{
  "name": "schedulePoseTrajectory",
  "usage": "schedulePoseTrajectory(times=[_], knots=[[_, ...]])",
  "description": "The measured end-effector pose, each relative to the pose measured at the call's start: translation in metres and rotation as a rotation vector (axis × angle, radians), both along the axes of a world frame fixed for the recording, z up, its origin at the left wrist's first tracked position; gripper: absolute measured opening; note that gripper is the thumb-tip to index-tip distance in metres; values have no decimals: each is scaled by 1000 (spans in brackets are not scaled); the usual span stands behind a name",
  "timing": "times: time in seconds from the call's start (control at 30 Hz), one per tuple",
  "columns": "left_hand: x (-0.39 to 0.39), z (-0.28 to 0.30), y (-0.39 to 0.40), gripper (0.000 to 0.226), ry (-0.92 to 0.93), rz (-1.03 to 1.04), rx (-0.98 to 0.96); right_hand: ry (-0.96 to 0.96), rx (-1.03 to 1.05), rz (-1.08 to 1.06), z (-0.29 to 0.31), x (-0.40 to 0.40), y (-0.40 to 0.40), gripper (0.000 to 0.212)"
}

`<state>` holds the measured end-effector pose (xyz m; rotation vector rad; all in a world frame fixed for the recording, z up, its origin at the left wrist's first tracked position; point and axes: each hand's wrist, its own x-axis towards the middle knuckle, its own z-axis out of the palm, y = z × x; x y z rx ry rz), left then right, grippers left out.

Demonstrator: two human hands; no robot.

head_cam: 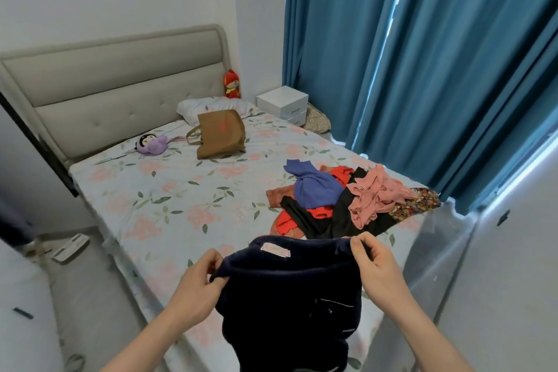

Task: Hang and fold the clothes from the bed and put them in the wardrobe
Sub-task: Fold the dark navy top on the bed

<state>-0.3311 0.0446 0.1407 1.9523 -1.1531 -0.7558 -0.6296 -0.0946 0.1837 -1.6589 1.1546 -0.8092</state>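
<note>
Bedroom, head view: white walls, grey padded headboard [120,75] at far left, teal curtains [407,69] along the right side. Bed [169,208] carries a floral-print sheet, pale with pink blossoms and green leaves.

On the floor left of the bed: a flat white object [71,248], too blurred to tell what it is.

Near the headboard, left to right: small purple plush toy [150,144]; brown tote bag with handles [220,137], lying on the sheet just in front of a white pillow [211,107]; red plush doll [232,84], upright in the corner; white two-drawer bedside cabinet [283,104] beside the bed.

Left hand [197,287]: fingers and thumb pinch the left edge of a dark navy knit garment [290,305] at its top opening. Garment is held up above the near end of the bed and hangs down between both forearms; a pale pink label shows inside the top edge.

Right hand [376,263]: pinches the right edge of the same opening.

Pile of loose clothes [347,202] on the right half of the bed, beyond the hands: blue, red, black, pink and patterned pieces, overlapping.
</note>
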Motion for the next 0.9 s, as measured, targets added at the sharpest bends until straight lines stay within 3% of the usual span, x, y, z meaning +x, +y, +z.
schedulePoseTrajectory(times=[0.27, 0.43, 0.57, 0.7, 0.9], knots=[[61, -3, 4, 26, -13, -159, 28, 145, 116, -196, -30, 42, 39, 32], [123, -14, 15, 56, -88, -358, 165, 183, 198, -282, -50, 84, 91, 36], [154, -25, 32, 41, -150, -487, 291, 242, 192, -313, -54, 111, 127, 35], [176, -36, 48, 7, -163, -594, 329, 211, 153, -360, -50, 132, 154, 40], [183, -24, 63, 24, 54, -634, 273, 152, 100, -427, -44, 127, 171, 46]])
